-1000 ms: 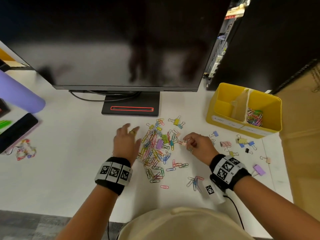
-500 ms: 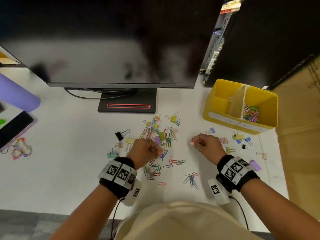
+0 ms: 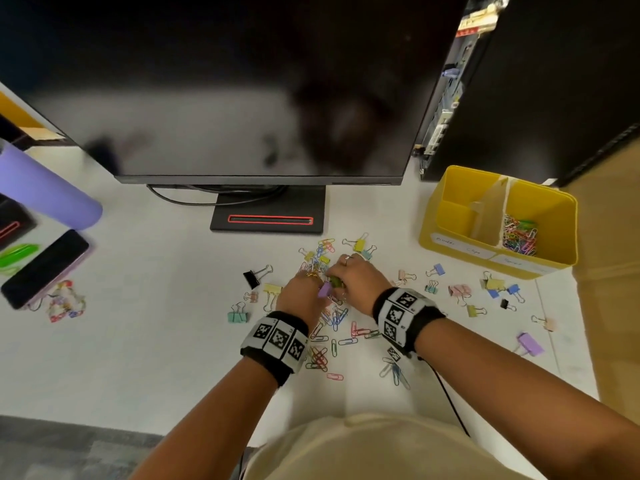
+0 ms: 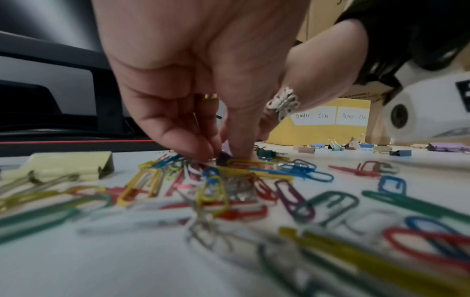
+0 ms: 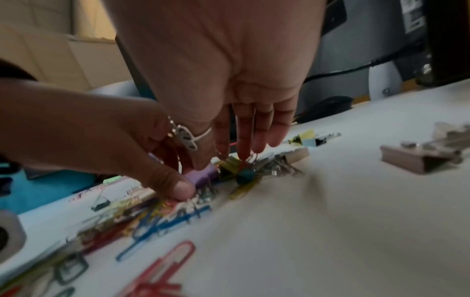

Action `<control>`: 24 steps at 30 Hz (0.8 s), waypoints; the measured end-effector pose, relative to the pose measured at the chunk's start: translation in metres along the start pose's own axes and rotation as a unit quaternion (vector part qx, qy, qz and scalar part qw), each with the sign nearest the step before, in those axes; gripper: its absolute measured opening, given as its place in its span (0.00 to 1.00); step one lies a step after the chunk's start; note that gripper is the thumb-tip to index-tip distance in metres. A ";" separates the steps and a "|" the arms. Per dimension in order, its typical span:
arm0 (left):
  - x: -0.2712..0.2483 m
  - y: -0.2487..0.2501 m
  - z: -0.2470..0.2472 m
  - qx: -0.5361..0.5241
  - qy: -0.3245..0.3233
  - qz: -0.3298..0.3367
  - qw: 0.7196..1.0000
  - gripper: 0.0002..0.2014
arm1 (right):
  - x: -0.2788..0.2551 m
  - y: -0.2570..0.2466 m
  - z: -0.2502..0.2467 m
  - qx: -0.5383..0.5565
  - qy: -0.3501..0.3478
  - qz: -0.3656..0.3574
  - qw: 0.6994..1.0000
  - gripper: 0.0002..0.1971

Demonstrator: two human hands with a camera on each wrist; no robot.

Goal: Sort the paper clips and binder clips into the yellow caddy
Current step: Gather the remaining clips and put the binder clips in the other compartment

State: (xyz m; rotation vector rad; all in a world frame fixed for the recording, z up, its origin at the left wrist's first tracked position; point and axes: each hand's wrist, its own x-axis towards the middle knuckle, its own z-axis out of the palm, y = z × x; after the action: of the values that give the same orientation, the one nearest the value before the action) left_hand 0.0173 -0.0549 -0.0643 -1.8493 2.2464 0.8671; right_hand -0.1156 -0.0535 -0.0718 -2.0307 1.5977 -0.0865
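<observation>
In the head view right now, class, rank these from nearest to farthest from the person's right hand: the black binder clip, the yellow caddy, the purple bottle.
Measured from the right hand:
1. Black binder clip, on the desk left of both hands.
2. Yellow caddy, back right, holding paper clips in its right compartment.
3. Purple bottle, far left edge.

Your two hands meet over the pile of clips (image 3: 325,327) in the middle of the desk (image 3: 156,306). The monitor (image 3: 242,84) stands at 12 o'clock behind the pile. The caddy (image 3: 450,216) sits at 2 o'clock, with paper clips (image 3: 519,233) in its right part. More binder clips (image 3: 460,291) lie at 3 o'clock, and a phone (image 3: 45,268) lies at 9 o'clock.
</observation>
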 end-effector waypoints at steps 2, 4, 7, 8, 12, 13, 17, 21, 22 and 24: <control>-0.001 -0.004 0.001 -0.007 -0.001 -0.021 1.000 0.15 | 0.004 0.003 0.002 -0.010 -0.005 -0.003 1.000 0.12; -0.003 -0.008 0.003 -0.031 -0.004 -0.023 0.999 0.12 | 0.005 0.007 0.005 0.034 -0.006 -0.011 0.999 0.10; -0.004 -0.013 0.004 -0.042 -0.017 -0.001 0.999 0.10 | -0.001 0.013 0.003 0.193 0.033 0.008 0.981 0.09; -0.003 -0.014 0.004 -0.032 -0.024 0.005 0.999 0.11 | -0.004 0.018 0.000 0.248 0.065 0.025 0.966 0.08; 0.003 -0.013 0.004 0.017 -0.034 0.016 0.999 0.11 | -0.014 0.046 -0.019 0.399 0.130 0.128 0.899 0.05; 0.004 -0.012 0.005 0.029 -0.035 0.019 0.999 0.10 | -0.015 0.053 -0.021 0.399 0.132 0.140 0.896 0.07; 0.007 -0.008 0.007 0.039 -0.033 0.015 0.999 0.11 | -0.014 0.075 -0.020 0.166 0.134 0.138 0.967 0.14; 0.008 -0.008 0.006 0.061 -0.010 0.067 0.996 0.27 | -0.015 0.062 -0.021 -0.005 0.097 0.116 0.988 0.12; 0.008 -0.009 0.006 0.073 -0.010 0.090 0.993 0.30 | -0.016 0.055 -0.020 -0.016 0.098 0.085 0.991 0.11; 0.008 -0.009 0.006 0.119 -0.029 0.116 0.986 0.25 | -0.015 0.039 -0.014 -0.024 0.053 0.034 0.998 0.11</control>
State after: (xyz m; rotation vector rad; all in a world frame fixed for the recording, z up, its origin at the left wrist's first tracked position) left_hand 0.0218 -0.0603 -0.0755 -1.4649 2.4390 0.6371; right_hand -0.1596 -0.0508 -0.0741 -2.0361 1.7483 -0.1334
